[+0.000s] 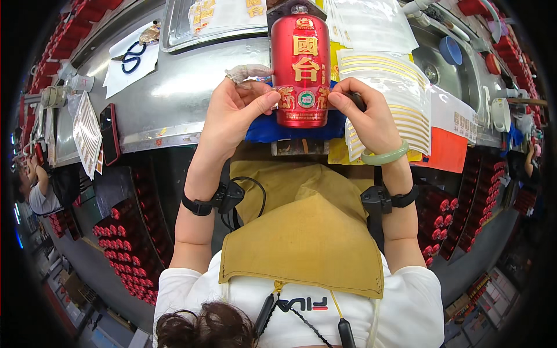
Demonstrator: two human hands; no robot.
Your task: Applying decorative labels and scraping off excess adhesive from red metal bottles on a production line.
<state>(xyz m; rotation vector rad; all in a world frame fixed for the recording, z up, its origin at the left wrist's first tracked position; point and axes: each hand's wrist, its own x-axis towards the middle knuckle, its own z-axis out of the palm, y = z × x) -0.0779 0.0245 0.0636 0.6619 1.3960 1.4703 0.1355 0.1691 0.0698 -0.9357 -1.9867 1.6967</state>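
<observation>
The one head view is mine, a wide fisheye looking steeply down from close above my left hand (237, 109) and right hand (369, 114), my apron (301, 249) near, the steel counter (212, 68) far, straight edges bending toward the rim

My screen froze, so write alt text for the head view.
The left hand and right hand touch the lower sides of a red bottle at a metal workbench. Sheets with gold strips lie right of it, a metal tray beyond the left hand.
</observation>
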